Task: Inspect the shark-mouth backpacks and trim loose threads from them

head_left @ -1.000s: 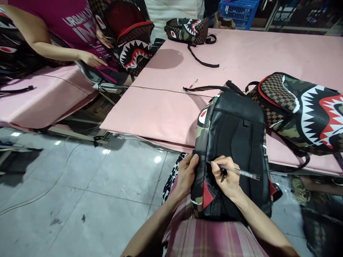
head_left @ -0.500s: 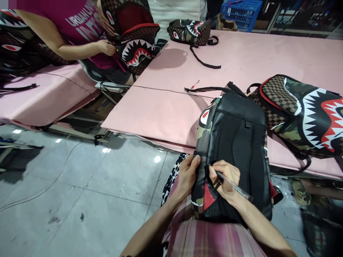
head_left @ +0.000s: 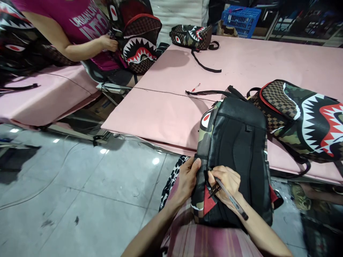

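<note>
A backpack (head_left: 242, 112) with a black padded back panel and camouflage sides leans against the table edge, its back facing me. My left hand (head_left: 188, 178) is closed around its left side, thumb on the side seam. In my right hand (head_left: 227, 181) is a clear-barrelled pen (head_left: 233, 202), its tip end at the seam between side and back panel. A small dark pointed tool (head_left: 213, 191), perhaps thread snips, sticks out beneath the same hand. Just under it a red triangular piece (head_left: 209, 204) shows on the bag's lower left corner.
On the pink table (head_left: 150, 110) lie another shark-mouth backpack (head_left: 292, 110) to the right, a smaller bag (head_left: 191, 37) at the back and a red pen (head_left: 196, 87). A co-worker in a purple shirt (head_left: 64, 21) handles a backpack (head_left: 142, 32). A blue crate (head_left: 241, 21) stands behind.
The pen in my right hand has swung so its rear end points more downward. My left hand keeps its hold. The co-worker's upper hand has left the top of the other backpack.
</note>
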`<state>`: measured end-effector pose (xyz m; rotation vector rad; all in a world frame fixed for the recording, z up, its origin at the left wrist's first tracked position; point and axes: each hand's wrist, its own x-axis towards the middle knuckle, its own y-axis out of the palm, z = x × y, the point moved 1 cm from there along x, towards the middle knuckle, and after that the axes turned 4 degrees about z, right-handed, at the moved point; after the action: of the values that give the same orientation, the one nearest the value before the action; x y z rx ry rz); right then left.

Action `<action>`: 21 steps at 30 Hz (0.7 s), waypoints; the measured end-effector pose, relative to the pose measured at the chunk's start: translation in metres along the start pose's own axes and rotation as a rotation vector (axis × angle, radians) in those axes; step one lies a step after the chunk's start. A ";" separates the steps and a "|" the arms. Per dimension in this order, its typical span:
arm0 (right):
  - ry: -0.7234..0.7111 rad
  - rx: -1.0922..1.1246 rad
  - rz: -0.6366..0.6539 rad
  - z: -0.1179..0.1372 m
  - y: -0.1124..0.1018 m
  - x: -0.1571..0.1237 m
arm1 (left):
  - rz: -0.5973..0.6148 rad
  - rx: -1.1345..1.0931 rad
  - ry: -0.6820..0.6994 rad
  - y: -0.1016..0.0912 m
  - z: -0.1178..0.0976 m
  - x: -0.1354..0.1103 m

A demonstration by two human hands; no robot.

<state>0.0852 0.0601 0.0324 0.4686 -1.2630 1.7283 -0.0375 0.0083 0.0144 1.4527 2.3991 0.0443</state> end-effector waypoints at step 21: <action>-0.061 -0.054 0.040 0.002 -0.003 0.000 | 0.002 0.014 -0.011 -0.002 0.006 0.000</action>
<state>0.0871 0.0585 0.0346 0.4706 -1.3676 1.7194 -0.0373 0.0069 0.0079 1.4572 2.3943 0.0204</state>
